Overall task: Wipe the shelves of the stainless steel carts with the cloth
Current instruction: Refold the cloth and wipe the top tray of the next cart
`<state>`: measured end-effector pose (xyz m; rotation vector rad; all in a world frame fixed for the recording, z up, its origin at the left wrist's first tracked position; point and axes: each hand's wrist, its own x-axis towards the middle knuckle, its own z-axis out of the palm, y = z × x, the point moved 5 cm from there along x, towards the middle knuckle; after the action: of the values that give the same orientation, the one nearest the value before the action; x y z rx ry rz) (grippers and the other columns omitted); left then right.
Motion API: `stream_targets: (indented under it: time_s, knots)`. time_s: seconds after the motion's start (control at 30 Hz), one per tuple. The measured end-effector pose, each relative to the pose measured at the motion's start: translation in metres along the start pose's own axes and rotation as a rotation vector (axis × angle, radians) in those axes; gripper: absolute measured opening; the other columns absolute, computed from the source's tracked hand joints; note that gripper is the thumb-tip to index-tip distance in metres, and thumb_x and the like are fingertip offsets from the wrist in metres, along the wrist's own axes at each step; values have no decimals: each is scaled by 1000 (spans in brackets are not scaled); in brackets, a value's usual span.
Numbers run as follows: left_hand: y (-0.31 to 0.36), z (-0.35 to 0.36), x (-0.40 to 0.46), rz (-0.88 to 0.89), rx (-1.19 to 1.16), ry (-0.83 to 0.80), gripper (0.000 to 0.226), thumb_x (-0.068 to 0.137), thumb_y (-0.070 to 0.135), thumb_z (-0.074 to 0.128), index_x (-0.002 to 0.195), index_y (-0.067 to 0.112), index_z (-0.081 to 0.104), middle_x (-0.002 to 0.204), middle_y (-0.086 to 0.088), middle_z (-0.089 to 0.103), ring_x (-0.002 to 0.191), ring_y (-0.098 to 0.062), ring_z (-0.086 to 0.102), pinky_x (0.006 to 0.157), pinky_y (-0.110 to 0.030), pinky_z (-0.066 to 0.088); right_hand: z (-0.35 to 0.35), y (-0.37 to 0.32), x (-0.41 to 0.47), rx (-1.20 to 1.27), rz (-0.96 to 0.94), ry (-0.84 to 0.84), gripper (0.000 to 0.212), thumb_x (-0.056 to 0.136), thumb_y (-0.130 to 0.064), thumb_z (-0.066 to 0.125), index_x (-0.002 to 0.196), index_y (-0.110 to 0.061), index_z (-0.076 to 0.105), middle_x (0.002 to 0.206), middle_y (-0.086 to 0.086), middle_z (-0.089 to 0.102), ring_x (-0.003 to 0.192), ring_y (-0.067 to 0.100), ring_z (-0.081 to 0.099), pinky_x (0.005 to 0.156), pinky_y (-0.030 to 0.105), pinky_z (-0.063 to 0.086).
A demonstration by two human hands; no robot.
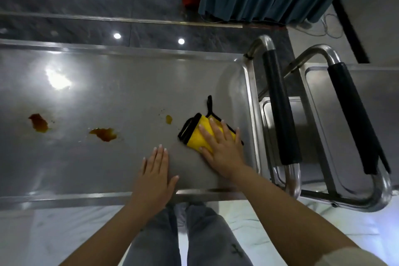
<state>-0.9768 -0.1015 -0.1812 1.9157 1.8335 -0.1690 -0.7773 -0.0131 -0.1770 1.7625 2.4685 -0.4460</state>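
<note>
Her right hand (222, 147) pressed flat-fingered on the cloth (199, 134); the nearest stain (168, 119) lay just to its left, left hand (155, 170) flat beside.

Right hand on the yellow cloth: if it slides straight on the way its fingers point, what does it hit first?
Likely the small brown spill. The right hand presses the yellow cloth flat, fingers aimed up-left across the cart shelf. That spot lies just past the cloth's black-trimmed edge; the exact line is uncertain.

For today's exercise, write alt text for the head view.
A person's right hand presses a yellow cloth flat on a steel cart shelf, beside three brown spills. The left hand rests flat nearby.
</note>
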Motion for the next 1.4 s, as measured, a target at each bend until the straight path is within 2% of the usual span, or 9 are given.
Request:
stream_targets:
  time_s: [0.1,0.17,0.3,0.43,0.63,0.87,0.97,1.2,1.4]
  knots:
    - [-2,3,-1,3,37,6,77,98,55,19,140,13,-30,157,-11,-26,137,-21,-34,114,-37,-18,-9,14,40,33,130,31,62,96,-61,25,151,-44,1,163,-2,5,148,34,7,110,68,5]
    - [-3,3,0,-65,8,11,85,92,64,15,141,10,-30,156,-12,-28,139,-23,-33,114,-38,-18,-12,18,54,62,189,28,62,96,-60,24,151,-43,-2,163,-1,2,147,34,5,109,69,3]
    - [6,1,10,-286,-81,-63,126,68,90,20,140,1,-33,150,-18,-38,141,-30,-31,112,-44,-18,-9,13,34,60,214,44,63,98,-56,24,151,-40,-6,163,4,1,148,35,4,110,68,7]
    - [20,-2,20,-401,-23,-237,152,55,97,39,134,-9,-37,143,-29,-42,136,-42,-35,115,-58,-10,5,9,-31,25,213,77,66,95,-57,25,153,-36,1,162,6,8,147,37,13,108,68,20]
    - [33,-21,36,-534,45,-439,158,55,91,52,129,-17,-36,139,-39,-39,135,-51,-30,112,-66,5,8,11,-36,36,275,38,70,90,-70,16,151,-40,-1,163,2,9,147,36,11,109,67,16]
    - [28,-13,33,-512,37,-462,163,47,95,51,126,-15,-41,134,-38,-46,128,-52,-39,109,-71,3,-23,46,72,76,375,71,66,93,-63,32,151,-42,9,162,1,8,146,34,11,109,68,12]
    - [26,-8,35,-504,30,-469,163,46,95,51,123,-14,-44,129,-37,-50,126,-53,-41,107,-71,-1,-37,61,131,94,428,81,64,94,-61,32,151,-42,9,162,1,6,147,35,8,109,69,8]
    - [24,-2,37,-521,36,-478,165,41,97,47,109,-13,-54,121,-36,-57,125,-51,-43,107,-70,-4,-70,79,221,55,291,34,64,95,-60,29,151,-42,5,163,2,1,147,37,3,110,68,4]
    - [26,-4,39,-519,27,-489,164,44,95,50,111,-14,-52,123,-37,-55,123,-53,-44,106,-71,-5,-62,65,198,48,253,46,61,96,-59,29,151,-42,10,163,1,2,146,36,8,111,67,6]
